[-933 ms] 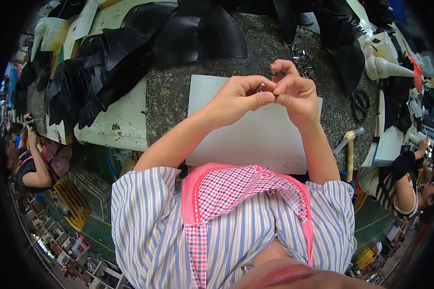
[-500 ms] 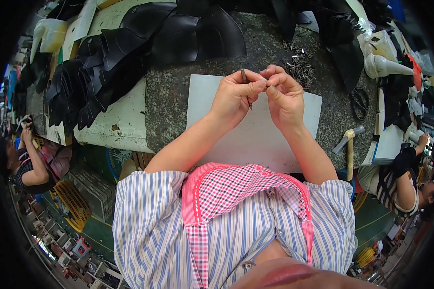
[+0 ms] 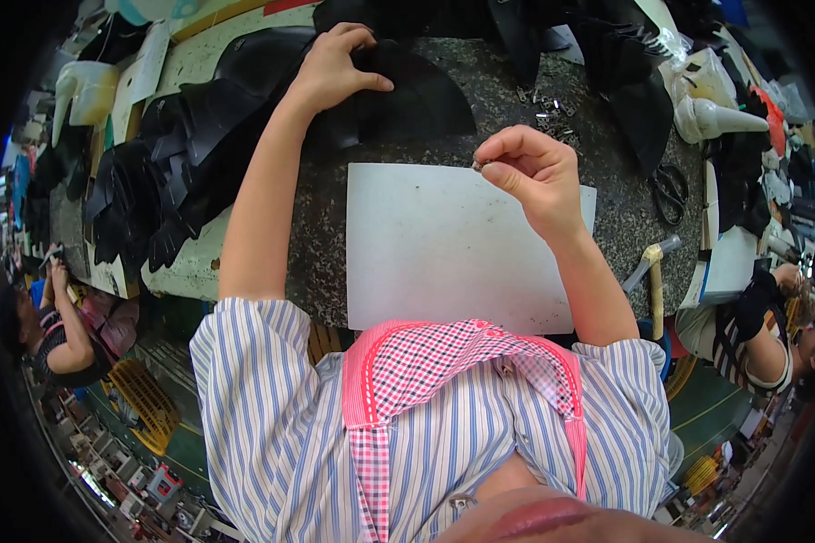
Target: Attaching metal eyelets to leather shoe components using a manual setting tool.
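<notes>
A: How do the person's hands stand?

B: The right hand (image 3: 527,176) is pinched, thumb and forefinger closed on a small, dark, metallic-looking piece (image 3: 478,166), just above the far edge of a pale grey rectangular board (image 3: 462,249). The left hand (image 3: 338,71) is partly open at the far left, thumb spread from curled fingers, over smooth black leather-like sheets (image 3: 417,98). Whether it touches one, nobody can tell.

A: What looks done, and what is left?

B: The pinched piece is picked out but joined to no sheet. Small silvery metal pieces (image 3: 543,115) lie loose at the far right, and black sheets lie unsorted at the left. The board carries only specks, so little seems finished here.
</notes>
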### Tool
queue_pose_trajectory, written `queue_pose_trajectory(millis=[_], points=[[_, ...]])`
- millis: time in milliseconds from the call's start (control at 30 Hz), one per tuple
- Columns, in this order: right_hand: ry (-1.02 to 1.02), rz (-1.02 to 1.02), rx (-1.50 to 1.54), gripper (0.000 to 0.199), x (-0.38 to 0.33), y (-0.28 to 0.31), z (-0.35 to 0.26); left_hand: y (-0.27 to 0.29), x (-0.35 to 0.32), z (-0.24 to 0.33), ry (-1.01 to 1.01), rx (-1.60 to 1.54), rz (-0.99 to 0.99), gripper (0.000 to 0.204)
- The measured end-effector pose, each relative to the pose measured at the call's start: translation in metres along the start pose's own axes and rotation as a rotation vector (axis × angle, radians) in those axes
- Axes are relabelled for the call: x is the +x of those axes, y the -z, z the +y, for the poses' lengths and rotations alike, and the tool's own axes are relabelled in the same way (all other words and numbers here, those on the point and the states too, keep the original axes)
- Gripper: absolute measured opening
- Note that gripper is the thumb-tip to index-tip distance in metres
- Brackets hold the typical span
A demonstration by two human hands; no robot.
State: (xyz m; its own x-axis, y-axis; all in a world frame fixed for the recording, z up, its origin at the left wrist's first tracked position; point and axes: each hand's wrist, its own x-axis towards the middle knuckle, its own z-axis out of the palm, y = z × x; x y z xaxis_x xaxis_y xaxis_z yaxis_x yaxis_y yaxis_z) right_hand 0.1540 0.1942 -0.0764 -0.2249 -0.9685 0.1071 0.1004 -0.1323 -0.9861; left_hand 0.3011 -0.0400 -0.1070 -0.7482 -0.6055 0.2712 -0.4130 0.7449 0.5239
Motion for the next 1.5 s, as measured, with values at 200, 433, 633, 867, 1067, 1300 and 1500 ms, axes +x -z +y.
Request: queue_pose_trajectory(millis=[200,433,633,867,1067,1300,1500], points=[[0.339,0.142,-0.257,0.019,0.022,0.002,-0.007,0.032,-0.014,0.097,0.028,-0.102,-0.090,0.034],[0.475,0.268,-0.342,0.017,0.029,0.000,-0.007,0.041,-0.021,0.125,0.093,-0.420,-0.346,0.028],[0.374,0.177,-0.101,0.016,0.025,0.004,-0.007,0.039,-0.025,0.126,0.144,-0.627,-0.422,0.027],[0.300,0.094,0.020,0.015,0.023,0.004,-0.009,0.037,-0.026,0.124,0.156,-0.736,-0.470,0.026],[0.283,0.137,-0.012,0.014,0.019,0.002,-0.009,0.036,-0.025,0.123,0.154,-0.755,-0.475,0.026],[0.282,0.131,-0.044,0.014,0.019,0.001,-0.009,0.039,-0.028,0.127,0.152,-0.612,-0.484,0.025],[0.234,0.119,-0.083,0.014,0.018,0.001,-0.012,0.036,-0.033,0.131,-0.036,-0.365,-0.285,0.028]])
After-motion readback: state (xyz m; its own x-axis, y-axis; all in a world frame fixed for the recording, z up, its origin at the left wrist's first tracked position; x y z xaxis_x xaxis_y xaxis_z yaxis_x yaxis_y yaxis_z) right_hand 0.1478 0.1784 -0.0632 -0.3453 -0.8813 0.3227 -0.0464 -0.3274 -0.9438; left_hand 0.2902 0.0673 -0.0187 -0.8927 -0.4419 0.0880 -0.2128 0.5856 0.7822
